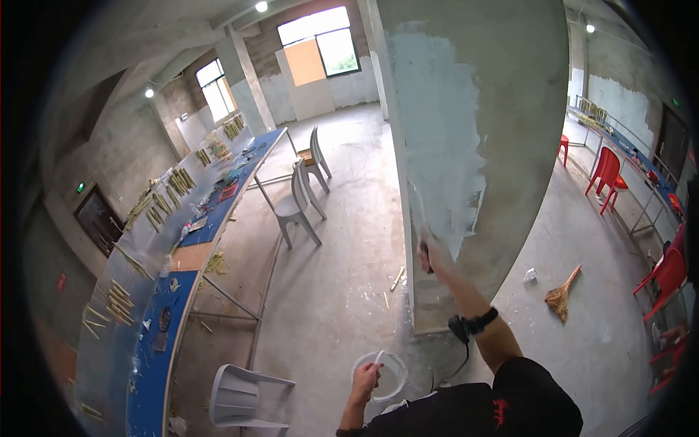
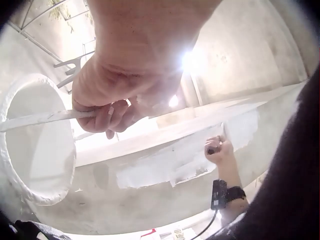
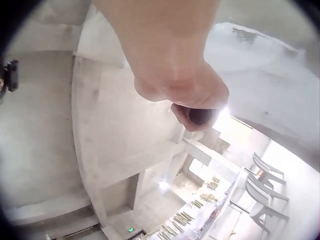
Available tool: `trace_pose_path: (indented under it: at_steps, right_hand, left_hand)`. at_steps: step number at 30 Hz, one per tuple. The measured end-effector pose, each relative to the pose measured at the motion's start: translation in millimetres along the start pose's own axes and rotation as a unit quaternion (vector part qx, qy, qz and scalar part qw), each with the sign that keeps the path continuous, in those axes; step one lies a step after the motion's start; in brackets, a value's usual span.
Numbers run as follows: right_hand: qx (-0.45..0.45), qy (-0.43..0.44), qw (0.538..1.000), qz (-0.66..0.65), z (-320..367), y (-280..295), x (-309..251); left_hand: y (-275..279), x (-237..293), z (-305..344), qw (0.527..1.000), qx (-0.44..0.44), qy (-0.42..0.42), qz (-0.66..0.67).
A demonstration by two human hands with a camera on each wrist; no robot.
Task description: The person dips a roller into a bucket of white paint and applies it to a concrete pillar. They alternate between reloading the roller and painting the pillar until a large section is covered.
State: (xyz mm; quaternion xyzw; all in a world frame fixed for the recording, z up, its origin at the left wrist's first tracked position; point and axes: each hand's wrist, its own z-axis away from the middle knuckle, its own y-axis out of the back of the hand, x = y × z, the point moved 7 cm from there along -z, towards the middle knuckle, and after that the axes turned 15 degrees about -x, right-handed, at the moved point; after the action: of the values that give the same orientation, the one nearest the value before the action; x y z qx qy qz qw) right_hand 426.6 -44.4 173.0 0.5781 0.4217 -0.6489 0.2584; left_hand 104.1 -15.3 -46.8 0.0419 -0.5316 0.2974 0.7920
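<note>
My right hand (image 1: 429, 251) grips a dark-handled tool (image 3: 200, 116) against the grey concrete pillar (image 1: 520, 146), white-coated on its upper left yet bare below and right, while my left hand (image 1: 366, 379) holds the white plastic bucket (image 1: 393, 357) near the pillar's foot.

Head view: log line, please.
left hand: grips bucket handle | right hand: grips tool handle at pillar | pillar: partly coated

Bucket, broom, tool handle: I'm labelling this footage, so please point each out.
white bucket (image 1: 392, 380), head view, inner wall.
broom (image 1: 559, 300), head view, bristle head.
tool handle (image 3: 200, 116), right wrist view, its round dark end.
</note>
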Motion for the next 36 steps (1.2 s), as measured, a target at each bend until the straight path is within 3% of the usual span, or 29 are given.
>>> trace_pose_path:
  at_steps: [2, 4, 6, 10, 13, 15, 25, 29, 34, 36]
  right_hand:
    - [0.035, -0.041, 0.998, 0.018, 14.4, 15.6, 51.7]
    - [0.010, -0.126, 0.989, -0.076, 41.1, 12.3, 90.6]
    - [0.019, -0.152, 0.984, -0.095, 61.0, 20.3, 120.2]
    - [0.049, -0.158, 0.983, -0.083, 83.5, 43.8, 157.2]
    - [0.073, -0.098, 0.991, -0.061, 84.4, 56.8, 152.4]
    - [0.151, -0.046, 0.987, -0.037, 83.4, 76.2, 146.5]
    - [0.098, 0.078, 0.990, -0.059, 26.3, 109.9, 25.7]
    - [0.070, 0.161, 0.984, -0.037, 7.9, 96.7, -67.1]
    - [0.042, 0.168, 0.982, -0.071, -15.3, 102.1, -157.0]
    - [0.053, 0.194, 0.979, -0.014, -13.7, 102.6, -185.7]
  left_hand:
    - [0.9, -2.7, -3.7, 1.000, 0.002, 0.002, -0.008]
    - [3.9, -3.4, -4.1, 1.000, 0.007, 0.009, -0.015]
    - [2.4, -5.1, -4.0, 1.000, 0.003, 0.020, -0.002]
    - [0.1, -3.8, -4.0, 1.000, 0.006, 0.019, -0.021]
    - [-0.5, -0.5, -5.9, 1.000, 0.007, 0.019, -0.023]
    - [-0.9, -4.2, -7.1, 1.000, -0.001, 0.014, -0.016]
    - [-2.4, -5.0, -14.8, 1.000, -0.018, 0.010, -0.020]
    - [-8.1, 2.3, -16.1, 0.999, -0.029, 0.014, -0.044]
    - [-12.8, 7.7, -18.8, 0.998, -0.041, 0.021, -0.044]
    - [-12.6, 8.8, -21.4, 0.998, -0.044, 0.014, -0.032]
